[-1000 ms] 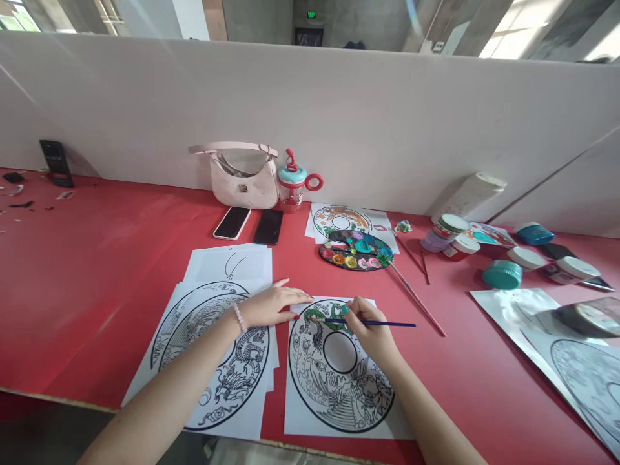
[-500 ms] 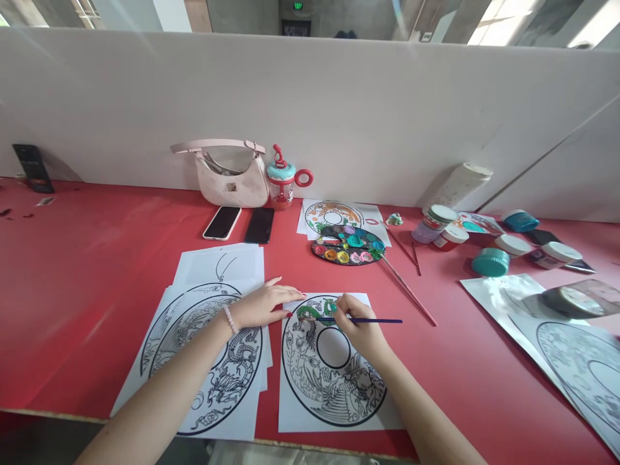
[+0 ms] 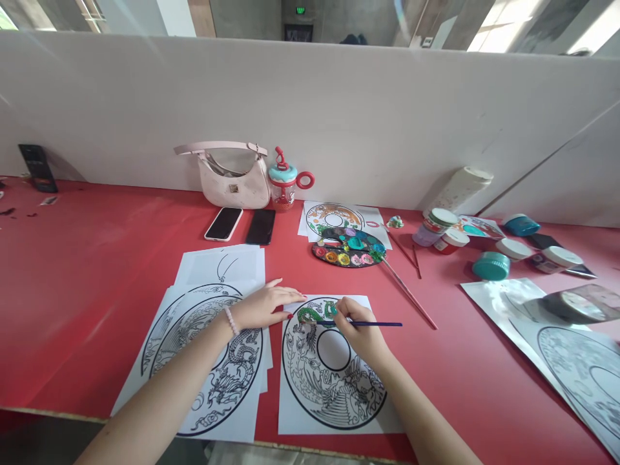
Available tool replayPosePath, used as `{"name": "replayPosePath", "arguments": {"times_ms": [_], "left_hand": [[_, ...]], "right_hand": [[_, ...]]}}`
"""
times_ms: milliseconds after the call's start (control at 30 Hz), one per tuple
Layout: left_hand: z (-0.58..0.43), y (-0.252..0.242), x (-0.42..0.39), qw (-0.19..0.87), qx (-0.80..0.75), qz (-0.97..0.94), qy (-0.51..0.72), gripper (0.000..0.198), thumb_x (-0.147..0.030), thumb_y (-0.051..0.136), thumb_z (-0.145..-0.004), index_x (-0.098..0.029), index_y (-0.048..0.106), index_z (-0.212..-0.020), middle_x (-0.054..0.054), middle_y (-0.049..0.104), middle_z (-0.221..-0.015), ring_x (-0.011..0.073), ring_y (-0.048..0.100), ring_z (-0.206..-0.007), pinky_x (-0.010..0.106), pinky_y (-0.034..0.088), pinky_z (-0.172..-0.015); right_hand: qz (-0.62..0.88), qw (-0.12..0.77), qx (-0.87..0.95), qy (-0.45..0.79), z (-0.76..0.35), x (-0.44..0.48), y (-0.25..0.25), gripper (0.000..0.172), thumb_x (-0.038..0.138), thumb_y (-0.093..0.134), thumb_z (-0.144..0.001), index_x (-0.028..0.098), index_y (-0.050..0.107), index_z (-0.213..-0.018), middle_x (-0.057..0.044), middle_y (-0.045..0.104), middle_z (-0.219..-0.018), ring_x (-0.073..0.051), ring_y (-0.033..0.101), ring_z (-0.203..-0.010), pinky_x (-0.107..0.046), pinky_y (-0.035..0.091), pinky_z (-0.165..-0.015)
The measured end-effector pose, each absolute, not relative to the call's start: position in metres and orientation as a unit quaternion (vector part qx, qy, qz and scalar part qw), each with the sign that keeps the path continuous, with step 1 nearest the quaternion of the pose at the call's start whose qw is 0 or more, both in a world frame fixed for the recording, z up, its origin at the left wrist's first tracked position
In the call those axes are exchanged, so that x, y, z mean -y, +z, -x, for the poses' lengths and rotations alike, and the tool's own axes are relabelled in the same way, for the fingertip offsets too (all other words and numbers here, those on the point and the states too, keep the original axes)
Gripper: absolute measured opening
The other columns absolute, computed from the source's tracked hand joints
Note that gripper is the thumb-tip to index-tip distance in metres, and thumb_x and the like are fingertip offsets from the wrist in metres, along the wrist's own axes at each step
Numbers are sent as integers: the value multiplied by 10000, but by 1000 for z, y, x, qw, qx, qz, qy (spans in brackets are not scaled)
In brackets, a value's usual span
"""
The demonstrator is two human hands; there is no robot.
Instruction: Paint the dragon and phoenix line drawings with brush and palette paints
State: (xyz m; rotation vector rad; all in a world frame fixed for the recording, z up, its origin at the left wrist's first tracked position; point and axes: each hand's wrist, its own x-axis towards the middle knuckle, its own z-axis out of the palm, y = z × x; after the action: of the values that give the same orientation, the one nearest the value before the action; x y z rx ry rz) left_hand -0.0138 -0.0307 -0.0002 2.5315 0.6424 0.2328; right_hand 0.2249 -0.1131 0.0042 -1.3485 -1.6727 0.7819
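Note:
My right hand point(image 3: 359, 326) grips a thin dark-blue paintbrush point(image 3: 375, 323), its tip at a green-painted part of the drawing. That sheet of paper point(image 3: 334, 400) carries a round black line design of a dragon and a phoenix around a blank inner circle. Flat with fingers stretched, my left hand point(image 3: 264, 307) rests at the sheet's upper left corner. Under my left forearm lies a stack of similar printed sheets point(image 3: 232, 387). Beyond my right hand sits a dark paint palette point(image 3: 349, 247) with many colours, a second paintbrush point(image 3: 409, 290) leaning on its edge.
At the back stand a pink handbag point(image 3: 235, 184) and a red-handled cup point(image 3: 283, 186), with two phones point(image 3: 260, 227) before them. Paint jars point(image 3: 491, 265) cluster at the right near a paper roll point(image 3: 460, 188). More sheets point(image 3: 527, 310) lie right, under a clear container point(image 3: 581, 303).
Both hands keep nearly the same place. The brush stays at the green area with hardly any motion; the whole view has shifted slightly downward in the picture.

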Motion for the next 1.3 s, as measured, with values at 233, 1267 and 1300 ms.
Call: {"name": "replayPosePath", "arguments": {"times_ms": [233, 1267, 1300], "left_hand": [[14, -1, 31, 256, -237, -933, 86, 463, -301, 542, -930, -334, 405, -1371, 13, 523, -1359, 161, 467, -1259, 480, 162, -1143], [13, -2, 31, 263, -243, -929, 88, 497, -239, 593, -896, -332, 425, -1354, -9, 528, -1353, 160, 468, -1257, 463, 137, -1157], [13, -2, 31, 262, -242, -930, 89, 497, -241, 590, -898, -333, 421, -1357, -9, 526, -1355, 162, 466, -1260, 464, 138, -1157]], "right_hand": [[534, 409, 679, 294, -224, 113, 2, 262, 269, 441, -838, 220, 311, -615, 38, 392, -567, -108, 366, -538, -235, 321, -520], [487, 419, 697, 318, -225, 119, 6, 284, 216, 432, -846, 219, 276, -608, 35, 368, -563, -104, 346, -526, -236, 305, -501], [490, 421, 695, 315, -225, 119, 6, 279, 212, 433, -844, 219, 283, -609, 34, 372, -565, -104, 352, -528, -236, 308, -503]]}}
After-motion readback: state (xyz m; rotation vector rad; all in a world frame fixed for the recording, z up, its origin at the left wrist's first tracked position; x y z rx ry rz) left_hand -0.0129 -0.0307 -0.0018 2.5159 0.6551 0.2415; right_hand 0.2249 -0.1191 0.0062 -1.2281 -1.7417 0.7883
